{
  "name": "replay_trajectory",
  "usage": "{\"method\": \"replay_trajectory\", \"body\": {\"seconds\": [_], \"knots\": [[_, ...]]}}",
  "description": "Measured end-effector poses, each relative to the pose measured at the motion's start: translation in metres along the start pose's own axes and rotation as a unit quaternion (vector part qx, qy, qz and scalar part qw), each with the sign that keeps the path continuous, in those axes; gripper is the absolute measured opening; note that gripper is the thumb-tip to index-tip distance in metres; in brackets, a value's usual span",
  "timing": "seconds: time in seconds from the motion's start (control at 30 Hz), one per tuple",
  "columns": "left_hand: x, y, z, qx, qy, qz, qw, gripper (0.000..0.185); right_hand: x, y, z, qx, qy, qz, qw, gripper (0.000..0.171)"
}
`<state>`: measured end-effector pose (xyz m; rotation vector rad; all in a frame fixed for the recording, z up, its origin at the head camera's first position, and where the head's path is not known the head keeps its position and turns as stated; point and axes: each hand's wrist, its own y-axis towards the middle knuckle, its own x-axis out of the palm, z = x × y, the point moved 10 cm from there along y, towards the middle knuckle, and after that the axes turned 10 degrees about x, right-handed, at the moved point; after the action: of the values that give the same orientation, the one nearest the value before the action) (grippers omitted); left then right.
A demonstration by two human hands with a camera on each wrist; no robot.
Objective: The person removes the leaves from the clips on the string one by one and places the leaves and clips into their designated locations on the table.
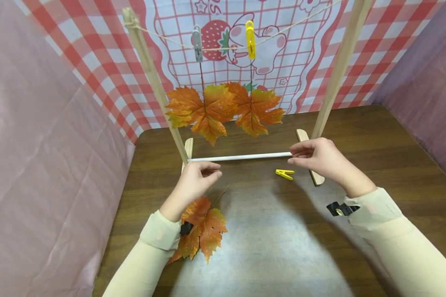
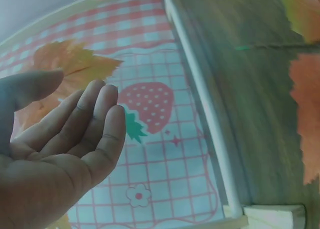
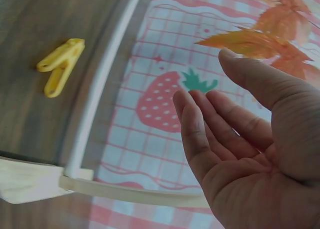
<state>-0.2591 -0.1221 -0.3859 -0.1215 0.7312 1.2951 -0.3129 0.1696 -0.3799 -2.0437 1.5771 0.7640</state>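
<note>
A wooden drying rack [image 1: 334, 70] stands on the brown table [image 1: 375, 140]. From its string hang a grey peg [image 1: 197, 43] and a yellow peg [image 1: 250, 39], each holding an orange maple leaf [image 1: 204, 111] [image 1: 256, 109]. My left hand [image 1: 204, 173] [image 2: 75, 134] hovers empty with relaxed fingers just in front of the rack's white bottom bar [image 1: 241, 156]. A third maple leaf [image 1: 202, 229] lies under that wrist. My right hand [image 1: 301, 154] [image 3: 230, 124] is also empty and relaxed, by the bar's right end. A loose yellow peg [image 1: 284, 173] [image 3: 60, 66] lies just left of it.
A red-checked backdrop with a strawberry print [image 1: 215, 39] hangs behind the rack. Pink cloth walls [image 1: 41, 144] close in the left and right sides. The rack's wooden feet [image 1: 188, 148] rest on the table at both ends of the bar.
</note>
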Motion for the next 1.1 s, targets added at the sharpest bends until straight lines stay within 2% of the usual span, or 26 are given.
{"method": "replay_trajectory", "body": {"seconds": [0.13, 0.3, 0.47, 0.63, 0.73, 0.9, 1.0, 1.1], "knots": [[-0.006, 0.003, 0.007, -0.006, -0.045, 0.019, 0.9988, 0.014, -0.012, -0.004, -0.012, -0.006, 0.004, 0.016, 1.0, 0.034], [-0.014, 0.004, 0.02, -0.006, -0.119, 0.048, 0.9917, 0.02, -0.028, -0.01, -0.032, -0.028, 0.015, 0.028, 0.999, 0.03], [-0.023, 0.007, 0.048, 0.014, -0.146, 0.057, 0.9876, 0.022, -0.036, -0.02, -0.059, -0.029, 0.024, 0.021, 0.999, 0.03], [-0.029, 0.009, 0.073, 0.031, -0.176, 0.057, 0.9821, 0.022, -0.043, -0.031, -0.092, -0.043, 0.015, 0.036, 0.998, 0.027], [-0.029, 0.011, 0.071, 0.039, -0.191, 0.063, 0.9788, 0.022, -0.047, -0.026, -0.088, -0.052, 0.014, 0.046, 0.997, 0.027], [-0.035, 0.014, 0.073, 0.061, -0.208, 0.096, 0.9714, 0.021, -0.053, -0.017, -0.081, -0.063, 0.028, 0.054, 0.996, 0.027], [-0.042, 0.015, 0.088, 0.073, -0.212, 0.111, 0.9682, 0.021, -0.057, -0.019, -0.09, -0.071, 0.027, 0.064, 0.995, 0.028], [-0.045, 0.017, 0.094, 0.083, -0.206, 0.115, 0.9683, 0.021, -0.062, -0.02, -0.1, -0.083, 0.024, 0.076, 0.993, 0.028]]}}
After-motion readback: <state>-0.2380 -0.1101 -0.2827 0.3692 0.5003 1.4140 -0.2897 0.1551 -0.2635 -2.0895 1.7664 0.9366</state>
